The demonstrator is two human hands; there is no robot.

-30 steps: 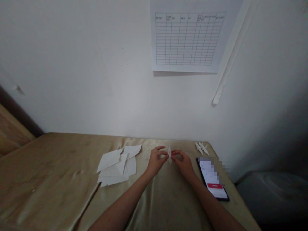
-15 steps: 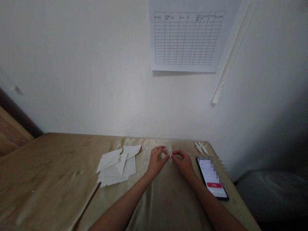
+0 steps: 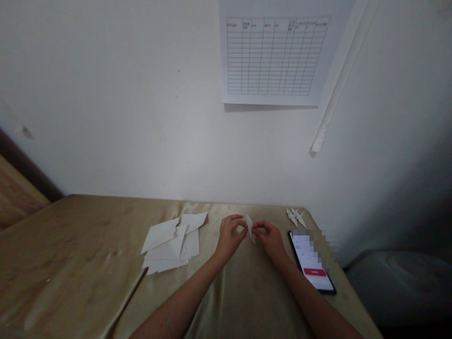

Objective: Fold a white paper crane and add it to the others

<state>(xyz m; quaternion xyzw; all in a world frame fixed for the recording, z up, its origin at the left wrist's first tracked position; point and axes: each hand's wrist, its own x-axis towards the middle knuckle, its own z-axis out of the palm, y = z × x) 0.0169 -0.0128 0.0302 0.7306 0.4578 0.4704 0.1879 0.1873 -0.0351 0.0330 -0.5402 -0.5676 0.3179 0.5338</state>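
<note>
A small, narrow folded piece of white paper stands between my two hands over the tan tablecloth. My left hand pinches its left side with thumb and fingers closed. My right hand pinches its right side the same way. The paper tilts slightly, its tip pointing up and left. To the left of my hands lies a loose pile of white paper sheets.
A phone with a lit screen lies right of my right hand, near the table's right edge. A few small folded paper figures sit at the far right corner. A printed grid sheet hangs on the white wall behind.
The folded paper has tilted a little and its lower tip has shifted right; both hands keep their pinch and have barely moved.
</note>
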